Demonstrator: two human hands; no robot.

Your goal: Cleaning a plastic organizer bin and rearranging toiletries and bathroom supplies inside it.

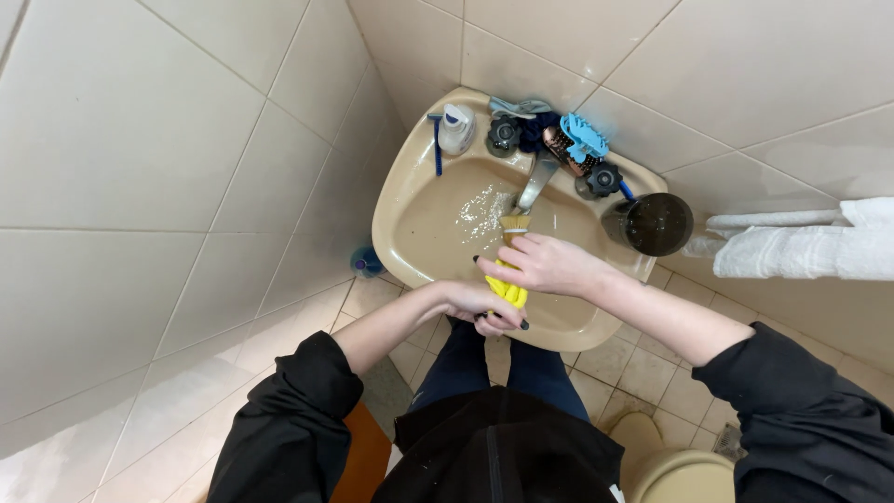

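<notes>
Over the beige sink (410,200), both hands grasp 1 yellow-handled brush (510,270): left hand (484,305) clenched low, right hand (545,264) above. Its long axis points bristles toward the faucet (535,182).

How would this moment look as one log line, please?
left hand: grips yellow brush handle | right hand: on brush near bristles | place: over beige sink, under tap

Yellow-handled brush (509,270), pale bristles up top, held approx upright over the beige sink (410,233) basin, just below the faucet (535,183). Bristle end near the running water; handle mostly hidden, dark tip at bottom.
</notes>
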